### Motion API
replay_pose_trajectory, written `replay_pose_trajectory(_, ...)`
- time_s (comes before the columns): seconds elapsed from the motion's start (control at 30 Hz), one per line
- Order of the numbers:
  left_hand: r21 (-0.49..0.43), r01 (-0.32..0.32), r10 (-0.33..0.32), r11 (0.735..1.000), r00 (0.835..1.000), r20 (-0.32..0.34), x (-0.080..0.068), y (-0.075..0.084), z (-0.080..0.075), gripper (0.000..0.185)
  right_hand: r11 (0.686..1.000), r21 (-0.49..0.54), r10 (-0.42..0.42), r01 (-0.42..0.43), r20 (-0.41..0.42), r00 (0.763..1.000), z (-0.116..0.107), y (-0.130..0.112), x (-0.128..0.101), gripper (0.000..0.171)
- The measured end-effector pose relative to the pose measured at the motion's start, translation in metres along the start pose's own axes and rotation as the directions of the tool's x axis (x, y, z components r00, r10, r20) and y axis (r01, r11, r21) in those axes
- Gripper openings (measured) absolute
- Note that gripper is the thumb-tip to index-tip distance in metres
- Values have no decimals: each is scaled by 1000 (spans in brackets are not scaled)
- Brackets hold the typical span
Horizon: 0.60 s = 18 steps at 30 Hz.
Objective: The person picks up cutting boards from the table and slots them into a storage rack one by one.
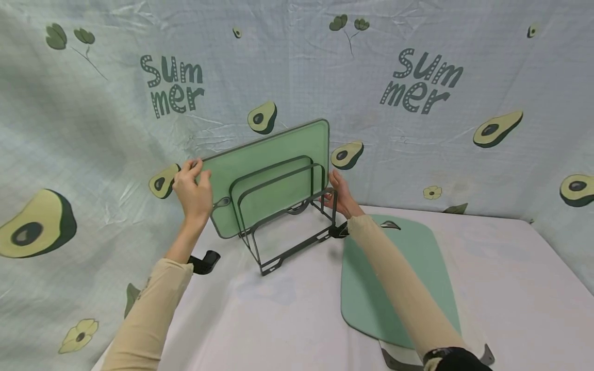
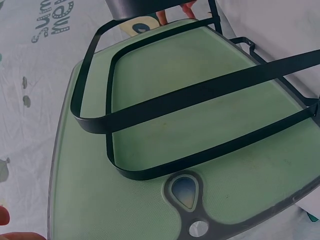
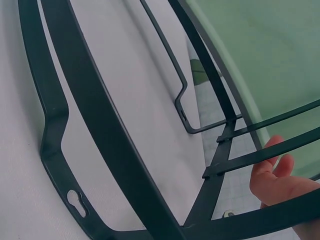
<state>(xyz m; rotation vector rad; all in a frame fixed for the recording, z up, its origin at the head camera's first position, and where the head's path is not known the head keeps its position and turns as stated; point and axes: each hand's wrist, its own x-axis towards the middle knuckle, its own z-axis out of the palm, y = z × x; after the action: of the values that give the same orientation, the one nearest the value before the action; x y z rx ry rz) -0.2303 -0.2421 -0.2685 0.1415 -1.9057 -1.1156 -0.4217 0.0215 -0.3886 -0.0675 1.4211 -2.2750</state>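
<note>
A light green cutting board point(image 1: 283, 147) with a grey rim stands tilted in a dark metal rack point(image 1: 297, 251), behind its wire loops. My left hand point(image 1: 194, 193) grips the board's upper left corner; only its fingertips point(image 2: 4, 216) show in the left wrist view. At the right edge of the board, my right hand point(image 1: 344, 198) pinches the rim, reaching past the rack's end. The right wrist view shows that hand point(image 3: 282, 187) behind the rack bars, with fingers against the board's edge. Fingers behind the board are hidden.
On the white table point(image 1: 287, 330), a larger green cutting board point(image 1: 371, 288) lies flat beneath my right forearm. Under it peeks a pale board with grey corners point(image 1: 394, 360). A printed cloth point(image 1: 297, 67) hangs behind and to the left.
</note>
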Motion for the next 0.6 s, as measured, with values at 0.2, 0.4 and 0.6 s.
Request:
replay_pose_trajectory(0.2, -7, 8, -8, 1000, 1000, -1, 0, 0, 2, 35, 1000, 3, 23, -23, 14, 1000, -7, 2, 7, 70)
replay_pose_trajectory(0.4, 1, -8, 8, 1000, 1000, 17, 1, 0, 6, 35, 997, -13, 72, -73, -40, 997, -1, 3, -4, 66)
replay_pose_trajectory(0.6, 3, -38, 38, 999, 999, 13, 3, -1, 9, 34, 994, -71, 85, -88, -46, 995, -3, 3, -7, 59)
